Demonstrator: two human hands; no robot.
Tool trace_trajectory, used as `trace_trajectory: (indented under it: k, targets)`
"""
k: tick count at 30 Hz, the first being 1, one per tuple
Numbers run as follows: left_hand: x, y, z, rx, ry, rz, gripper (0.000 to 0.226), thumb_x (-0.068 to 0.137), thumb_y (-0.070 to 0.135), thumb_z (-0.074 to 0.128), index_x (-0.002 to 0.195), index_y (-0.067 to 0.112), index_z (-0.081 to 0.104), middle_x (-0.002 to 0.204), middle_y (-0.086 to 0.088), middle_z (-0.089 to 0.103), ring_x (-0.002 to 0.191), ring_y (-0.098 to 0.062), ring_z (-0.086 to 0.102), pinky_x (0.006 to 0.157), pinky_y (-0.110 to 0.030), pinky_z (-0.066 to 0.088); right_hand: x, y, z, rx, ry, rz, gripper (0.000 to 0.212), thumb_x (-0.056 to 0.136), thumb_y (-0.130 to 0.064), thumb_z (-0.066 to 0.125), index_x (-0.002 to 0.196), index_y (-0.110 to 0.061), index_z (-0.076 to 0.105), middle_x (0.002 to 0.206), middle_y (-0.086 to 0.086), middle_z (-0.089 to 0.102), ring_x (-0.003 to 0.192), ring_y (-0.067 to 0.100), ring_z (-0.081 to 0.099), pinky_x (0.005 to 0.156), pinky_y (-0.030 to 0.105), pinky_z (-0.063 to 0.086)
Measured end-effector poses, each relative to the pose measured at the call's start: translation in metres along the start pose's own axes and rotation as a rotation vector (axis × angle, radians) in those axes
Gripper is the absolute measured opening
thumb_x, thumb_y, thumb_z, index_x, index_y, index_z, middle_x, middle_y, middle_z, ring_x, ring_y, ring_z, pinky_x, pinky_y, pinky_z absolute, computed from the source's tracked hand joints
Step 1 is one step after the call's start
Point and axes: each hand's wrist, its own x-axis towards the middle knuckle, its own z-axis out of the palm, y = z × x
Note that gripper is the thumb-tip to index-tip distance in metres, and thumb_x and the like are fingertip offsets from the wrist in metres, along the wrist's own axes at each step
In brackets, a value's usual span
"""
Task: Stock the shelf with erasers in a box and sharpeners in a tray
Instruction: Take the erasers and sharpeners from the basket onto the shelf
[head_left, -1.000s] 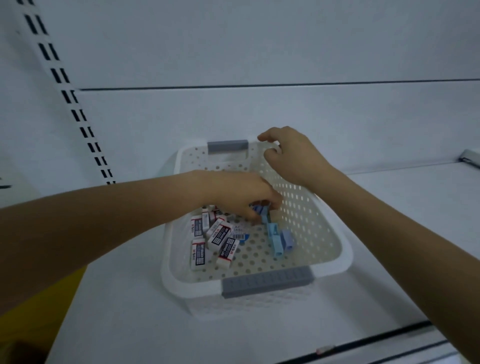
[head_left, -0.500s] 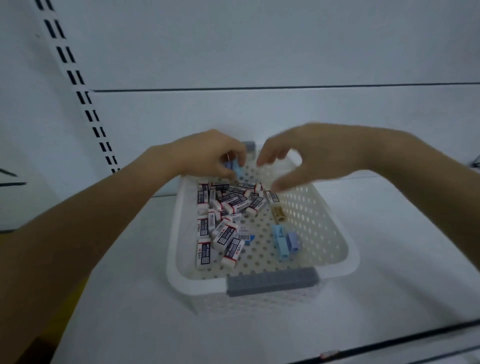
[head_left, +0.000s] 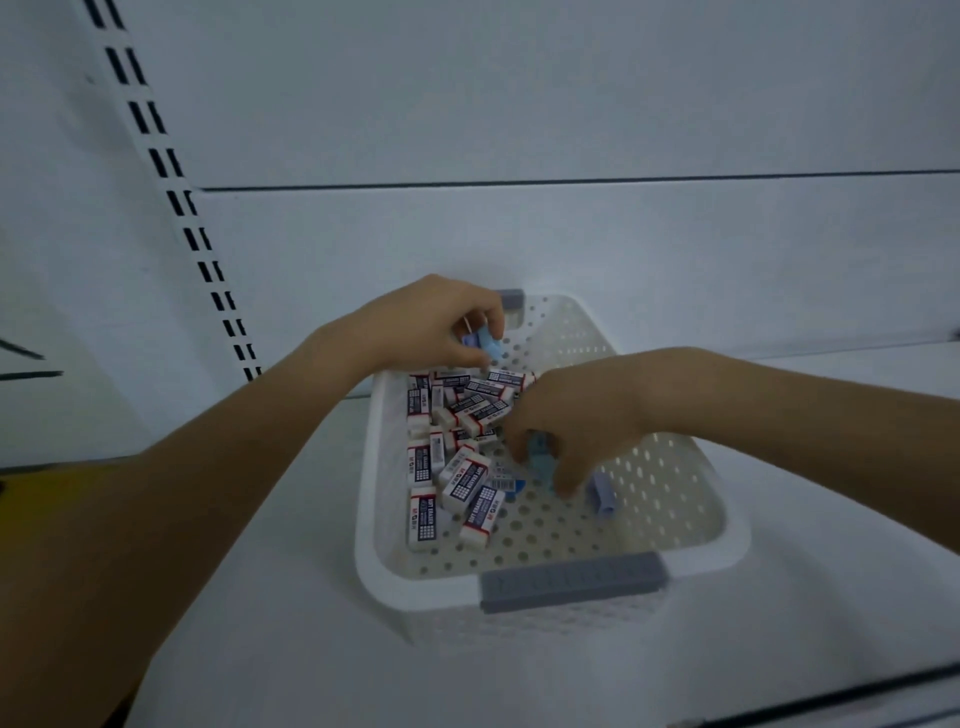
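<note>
Head view only, said the first. Where did the sharpeners sit against the fingers?

The left hand (head_left: 431, 327) hung over the far left corner of the basket (head_left: 691, 551), said the second. Its fingers were curled, and small sharpeners (head_left: 485, 345), pale blue and lilac, were pinched between thumb and fingertips. I could not count them, as the hand covered most of them.

And the right hand?

The right hand (head_left: 582, 421) reached down into the middle of the basket. Its fingers (head_left: 563, 480) were bent downward round a blue sharpener (head_left: 540, 460), with thumb and fingers on opposite sides of it. It looked like a grip, though blur softened that spot. A lilac sharpener (head_left: 601, 493) lay loose on the basket floor just beside those fingertips, on their right, untouched.

The erasers?

The erasers (head_left: 462, 441) lay in a jumbled heap along the basket's left half, white blocks in printed sleeves. The nearest ones were just left of the right hand's fingers. Neither hand held any.

What did the basket stand on?

It stood on a white shelf (head_left: 260, 597). The basket was white and perforated, and a grey handle (head_left: 571, 579) faced the camera. A white back panel (head_left: 519, 104) rose behind it, with a slotted upright (head_left: 171, 176) running up the left side. Something yellow (head_left: 52, 483) showed at the left edge, behind the left forearm.
</note>
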Motion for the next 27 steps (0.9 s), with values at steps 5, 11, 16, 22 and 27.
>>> trace_trajectory:
  k: [5,11,16,22,27]
  targets:
    - [0.0,-0.001,0.001,-0.009,0.01,-0.004,0.019,0.077,0.023,0.072,0.089,0.027,0.057,0.086,0.01,0.057,0.083,-0.011,0.06,0.076,-0.025,0.048,-0.007,0.005,-0.011,0.164,0.076,-0.049,0.054,0.081,-0.027,0.067,0.13,-0.023,0.045,0.125,-0.005,0.049,0.101,0.007,0.046,0.079,0.015,0.036]
    - [0.0,-0.002,0.001,-0.015,0.018,-0.017,0.019,0.078,0.022,0.071,0.09,0.026,0.058,0.08,0.016,0.053,0.081,-0.009,0.058,0.07,-0.017,0.042,-0.015,0.004,-0.017,-0.214,-0.254,0.274,0.099,0.063,-0.06,0.071,0.143,-0.03,0.02,0.145,0.001,0.033,0.138,0.027,0.024,0.113,0.046,0.022]
    - [0.0,-0.003,0.001,-0.022,0.025,-0.012,0.02,0.078,0.022,0.071,0.089,0.028,0.056,0.085,0.012,0.056,0.082,-0.009,0.058,0.072,-0.019,0.043,-0.005,-0.003,-0.001,-0.311,-0.176,0.259,0.089,0.072,-0.048,0.071,0.141,-0.02,0.022,0.139,0.004,0.042,0.131,0.027,0.035,0.115,0.045,0.016]
    - [0.0,-0.002,0.002,-0.021,0.023,-0.012,0.02,0.078,0.022,0.071,0.09,0.026,0.057,0.082,0.014,0.054,0.082,-0.01,0.058,0.072,-0.018,0.042,0.002,0.01,-0.005,-0.057,0.069,0.076,0.051,0.08,-0.034,0.068,0.122,-0.018,0.045,0.115,0.0,0.058,0.085,0.013,0.046,0.07,0.025,0.037]
    - [0.0,-0.002,0.001,-0.024,0.018,-0.008,0.02,0.078,0.022,0.071,0.09,0.026,0.056,0.087,0.01,0.056,0.082,-0.009,0.057,0.072,-0.019,0.042,-0.004,0.011,-0.015,0.063,0.011,0.048,0.067,0.076,-0.039,0.071,0.131,-0.019,0.039,0.119,-0.001,0.044,0.097,0.012,0.041,0.078,0.023,0.036]
